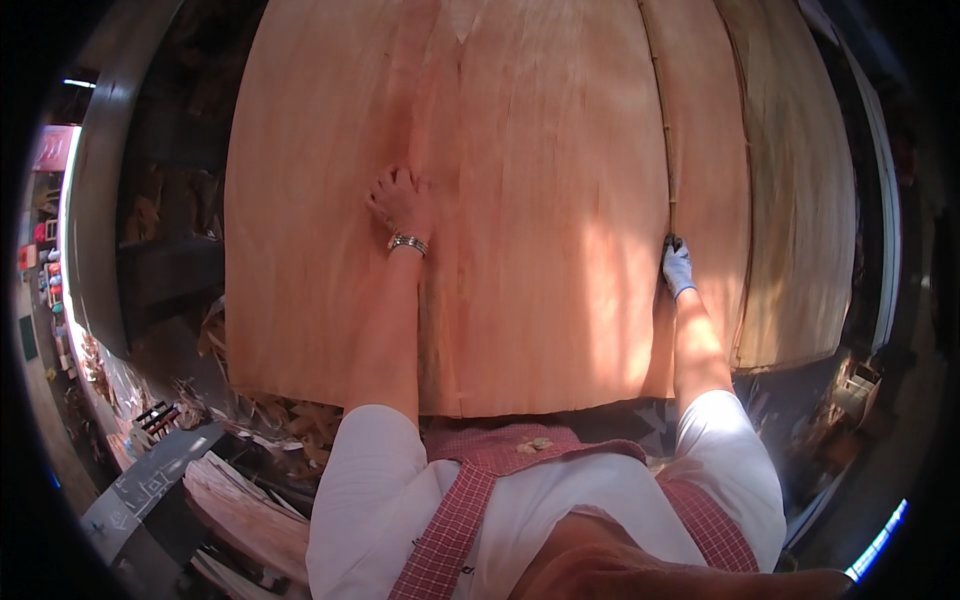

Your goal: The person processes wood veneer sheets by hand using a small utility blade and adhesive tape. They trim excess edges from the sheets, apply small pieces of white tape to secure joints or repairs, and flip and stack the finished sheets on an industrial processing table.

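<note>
Large sheets of reddish wood veneer (540, 200) lie before me, with long seams running away from me. My left hand (402, 200), bare and with a metal watch (408, 243) on the wrist, rests on the sheet left of the middle, its fingers apart and slightly bent. On the right, my right hand (678, 264) wears a grey-white glove with dark fingertips. It is closed around the near end of a long thin bamboo stick (668, 130), which lies along the veneer and runs to the far edge. A browner veneer sheet (800, 200) lies farther right.
Broken veneer scraps (310, 430) litter the floor at the near left. A grey metal beam (150, 490) and a stack of wood strips (245, 505) are at the lower left. A long rail (95, 210) runs along the left side.
</note>
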### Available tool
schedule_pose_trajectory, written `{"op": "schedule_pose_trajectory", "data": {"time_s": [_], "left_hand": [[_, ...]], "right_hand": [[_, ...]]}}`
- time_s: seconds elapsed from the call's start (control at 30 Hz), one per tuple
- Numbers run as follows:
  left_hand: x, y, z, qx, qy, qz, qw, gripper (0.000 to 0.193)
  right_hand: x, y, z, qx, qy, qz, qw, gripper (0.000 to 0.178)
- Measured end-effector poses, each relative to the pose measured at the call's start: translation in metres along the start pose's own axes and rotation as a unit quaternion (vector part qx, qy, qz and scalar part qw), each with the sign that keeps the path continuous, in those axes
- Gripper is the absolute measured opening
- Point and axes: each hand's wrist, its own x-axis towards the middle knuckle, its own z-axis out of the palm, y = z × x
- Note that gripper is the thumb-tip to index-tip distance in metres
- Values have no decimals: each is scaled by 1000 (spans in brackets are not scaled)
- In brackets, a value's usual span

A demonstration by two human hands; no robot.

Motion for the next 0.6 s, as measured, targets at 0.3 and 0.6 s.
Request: {"op": "schedule_pose_trajectory", "data": {"time_s": [0.3,0.6], "left_hand": [[11,-88,-41,-424,185,-143,875,43],[-207,-262,-196,-618,193,-336,685,38]], "right_hand": [[7,-6,6,17,-14,-14,1000,47],[11,13,3,-9,-14,-14,1000,57]]}}
